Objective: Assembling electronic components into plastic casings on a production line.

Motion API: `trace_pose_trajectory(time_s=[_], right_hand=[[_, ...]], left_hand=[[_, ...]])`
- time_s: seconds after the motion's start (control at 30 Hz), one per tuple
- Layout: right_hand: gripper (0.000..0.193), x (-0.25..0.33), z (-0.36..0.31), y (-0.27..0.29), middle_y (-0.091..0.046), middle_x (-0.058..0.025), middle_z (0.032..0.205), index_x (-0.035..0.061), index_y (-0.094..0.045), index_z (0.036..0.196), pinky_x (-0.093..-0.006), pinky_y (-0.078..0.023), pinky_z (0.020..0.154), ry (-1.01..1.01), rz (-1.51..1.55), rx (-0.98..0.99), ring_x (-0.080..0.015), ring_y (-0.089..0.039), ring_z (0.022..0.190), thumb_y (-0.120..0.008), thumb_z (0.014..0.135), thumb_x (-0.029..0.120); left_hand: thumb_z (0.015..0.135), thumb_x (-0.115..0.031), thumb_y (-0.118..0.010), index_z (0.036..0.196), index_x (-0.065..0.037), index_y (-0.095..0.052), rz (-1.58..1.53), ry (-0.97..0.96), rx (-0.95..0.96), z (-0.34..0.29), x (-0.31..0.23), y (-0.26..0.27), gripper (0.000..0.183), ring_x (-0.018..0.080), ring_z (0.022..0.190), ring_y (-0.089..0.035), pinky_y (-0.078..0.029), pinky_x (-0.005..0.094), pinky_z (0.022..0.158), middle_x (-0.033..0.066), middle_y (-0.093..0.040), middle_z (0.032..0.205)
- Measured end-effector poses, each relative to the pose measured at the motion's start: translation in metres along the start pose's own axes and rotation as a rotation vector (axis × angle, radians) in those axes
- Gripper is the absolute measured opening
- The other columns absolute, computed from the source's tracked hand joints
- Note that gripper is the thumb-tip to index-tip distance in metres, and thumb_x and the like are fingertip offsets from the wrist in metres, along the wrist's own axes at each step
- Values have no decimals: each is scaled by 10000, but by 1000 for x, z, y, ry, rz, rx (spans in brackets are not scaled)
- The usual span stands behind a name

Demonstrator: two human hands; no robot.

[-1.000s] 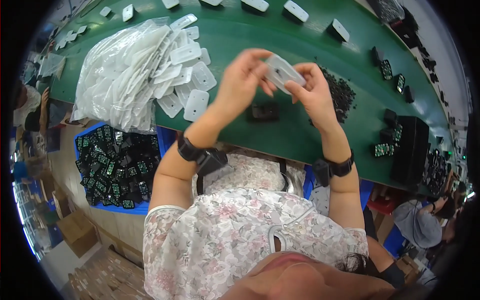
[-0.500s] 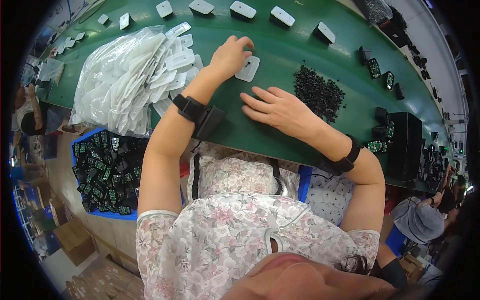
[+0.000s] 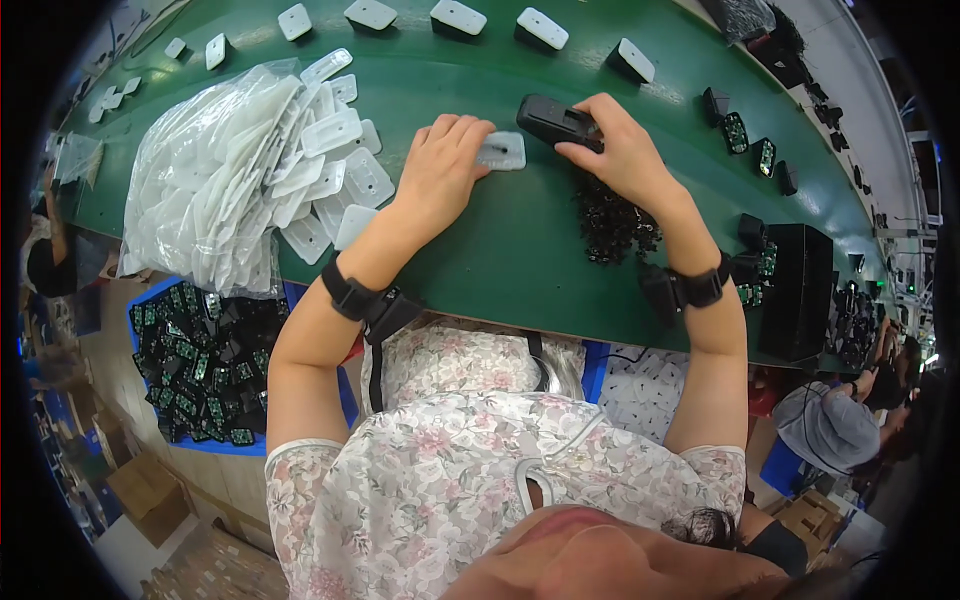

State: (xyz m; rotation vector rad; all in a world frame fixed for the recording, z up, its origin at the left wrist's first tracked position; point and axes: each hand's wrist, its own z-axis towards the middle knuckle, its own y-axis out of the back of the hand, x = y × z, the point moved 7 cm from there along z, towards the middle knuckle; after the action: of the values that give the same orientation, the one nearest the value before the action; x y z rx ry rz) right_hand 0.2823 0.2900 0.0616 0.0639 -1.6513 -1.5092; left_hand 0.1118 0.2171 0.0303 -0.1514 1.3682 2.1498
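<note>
Left hand: resting palm-down on the green table, fingers spread and lightly pressing the near-left edge of a small white plastic cover; not closed around it.
Right hand: fingers curling over a black device body, gripping its right end and lifting or steadying it just right of the white plastic cover.
Change since half a second ago: the right hand, then lying flat and empty on the table, is now holding the black device body; the left hand is still staying on the white piece, which is lying in much the same place. Judged meaning: the two halves are being brought together for fitting.
Pile of small black parts: lying loose just near the right hand, on the table.
Clear bag of white covers: sitting at the left, crumpled and translucent, spilling rounded white rectangles toward the left hand.
Finished units: standing in a row along the far edge, white-topped on black bases, well apart from both hands.
Blue bin: sitting near and left, below the table edge, filled with black housings showing green boards.
Black box: standing at the right edge; small black-and-green modules lying beside it.
Labels and signs: none legible.
</note>
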Motion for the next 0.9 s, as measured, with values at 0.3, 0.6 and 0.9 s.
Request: trace_pose_trajectory(time_s=[0.3, 0.6, 0.9], right_hand=[[392, 4, 15, -2, -583, -114, 1049, 45, -547, 1130, -365, -460, 838, 143, -207, -58, -300, -554, 962, -684, 771, 125], [333, 63, 1, -31, -622, -96, 985, 45, -593, 1039, -357, -479, 790, 306, -126, -34, -274, -572, 925, -704, 746, 156], [351, 71, -6, -42, -607, -78, 997, 41, -590, 1066, -351, -488, 767, 324, -274, -74, -255, -569, 909, -693, 743, 133]], left_hand=[[721, -2, -645, 1164, -47, -507, -149, -25, 74, -7, -8, 10, 467, 285, 1095, -505, -386, 396, 912, 99, -561, 1141], [768, 107, -464, 1287, -55, -478, -263, 17, 8, -19, -1, 29, 544, 291, 1218, -465, -372, 383, 986, 128, -495, 1324], [713, 127, -460, 1296, -77, -492, -68, -4, 159, -26, -4, 16, 618, 229, 1267, -433, -347, 387, 1013, 43, -468, 1373]])
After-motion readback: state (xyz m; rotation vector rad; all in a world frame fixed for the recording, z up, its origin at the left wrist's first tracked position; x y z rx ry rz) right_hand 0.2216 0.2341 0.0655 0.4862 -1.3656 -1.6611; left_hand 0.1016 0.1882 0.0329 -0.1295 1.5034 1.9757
